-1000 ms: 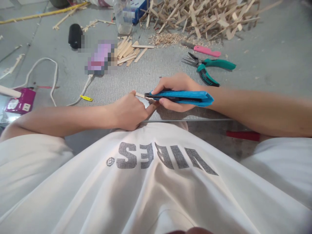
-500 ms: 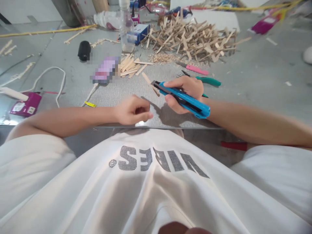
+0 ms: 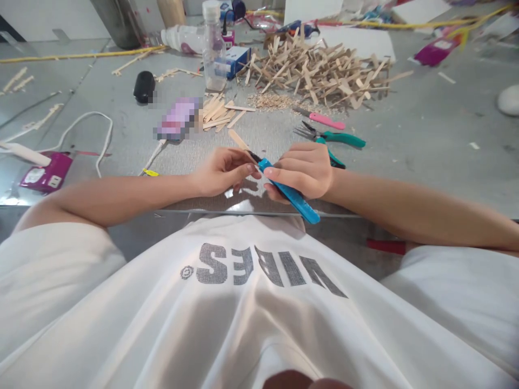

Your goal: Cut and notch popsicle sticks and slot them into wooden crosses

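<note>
My right hand [image 3: 305, 172] is closed around a blue utility knife [image 3: 295, 199], with its dark tip pointing up and left toward my left hand. My left hand [image 3: 227, 172] has its fingers curled in on a wooden craft stick [image 3: 239, 139], whose rounded end sticks out beyond the fingers. The knife's tip meets the stick close to my left fingertips; the exact contact is partly hidden. Just beyond my right hand lie green-handled pliers [image 3: 344, 139] and a pink-handled knife [image 3: 326, 120].
A large heap of wooden sticks [image 3: 320, 70] stands at the back, with shavings [image 3: 270, 101] before it. A smaller stick pile [image 3: 217, 112], a phone [image 3: 178, 119], a clear bottle [image 3: 214, 54] and a black case [image 3: 144, 86] sit left. The table edge [image 3: 344, 215] is near my body.
My left hand has taken hold of the craft stick that lay on the table. My right hand has turned over and brought the knife down and left to the stick.
</note>
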A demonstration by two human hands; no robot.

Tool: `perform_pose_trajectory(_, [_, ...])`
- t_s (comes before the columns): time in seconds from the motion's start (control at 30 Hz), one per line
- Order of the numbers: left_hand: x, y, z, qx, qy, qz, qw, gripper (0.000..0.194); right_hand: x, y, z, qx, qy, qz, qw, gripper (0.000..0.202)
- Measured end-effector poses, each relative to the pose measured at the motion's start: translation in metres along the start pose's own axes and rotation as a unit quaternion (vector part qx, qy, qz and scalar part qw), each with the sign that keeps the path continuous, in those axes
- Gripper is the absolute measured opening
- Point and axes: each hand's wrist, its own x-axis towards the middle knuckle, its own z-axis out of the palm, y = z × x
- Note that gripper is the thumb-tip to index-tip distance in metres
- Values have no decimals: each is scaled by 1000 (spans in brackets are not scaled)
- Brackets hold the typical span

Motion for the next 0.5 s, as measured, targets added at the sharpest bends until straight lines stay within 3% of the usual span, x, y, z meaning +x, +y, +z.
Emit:
perform_pose_trajectory(0.17, [-1, -4, -3, 5, 29, 9, 1000, 59, 1, 3, 1, 5, -8, -21, 1000, 34])
perform_pose_trajectory(0.27, [0, -3, -6, 1, 78, 32, 996, 58, 2, 2, -2, 9, -30, -21, 999, 29])
perform_pose_trajectory(0.4, [3, 1, -6, 37, 136, 34, 989, 72, 6, -1, -8, 2, -56, -38, 998, 19])
perform_pose_trajectory(0.5, [6, 6, -3, 82, 137, 27, 987, 80, 9, -2, -13, -10, -88, -57, 994, 16])
